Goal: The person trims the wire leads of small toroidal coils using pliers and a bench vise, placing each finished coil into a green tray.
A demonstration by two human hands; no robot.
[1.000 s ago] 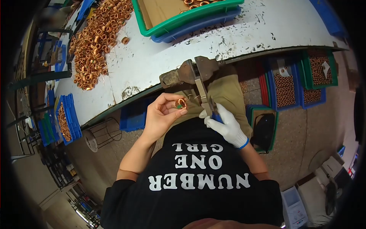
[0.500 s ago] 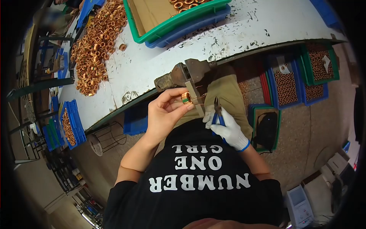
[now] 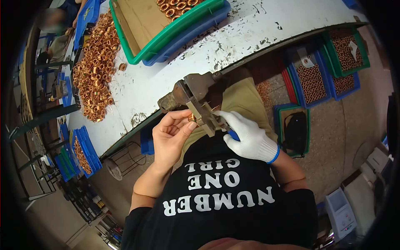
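Between the thumb and fingertips of my bare left hand [image 3: 170, 135] is a copper wire coil [image 3: 191, 118]. It sits against the left face of a flat metal plate [image 3: 196, 111] fixed at the bench vise [image 3: 192, 88]. My right hand [image 3: 248, 137], in a white knitted glove with a blue cuff, is closed around blue-handled pliers [image 3: 233, 134]. Their jaws point at the plate's right side, where thin wire ends [image 3: 215, 109] stick out. I cannot tell whether the jaws touch the wire.
A heap of copper coils [image 3: 96, 71] lies on the white worktable [image 3: 146, 89]. Behind the vise stands a green tray [image 3: 135, 59] stacked on a blue one. Blue crates [image 3: 293, 79] of coils stand below at right; another blue crate [image 3: 92, 152] is at left. A person [image 3: 58, 48] is at far left.
My right hand has moved up and left, bringing the pliers from beside the plate to its right side. The left hand still holds the coil at the plate. The whole view has shifted slightly.
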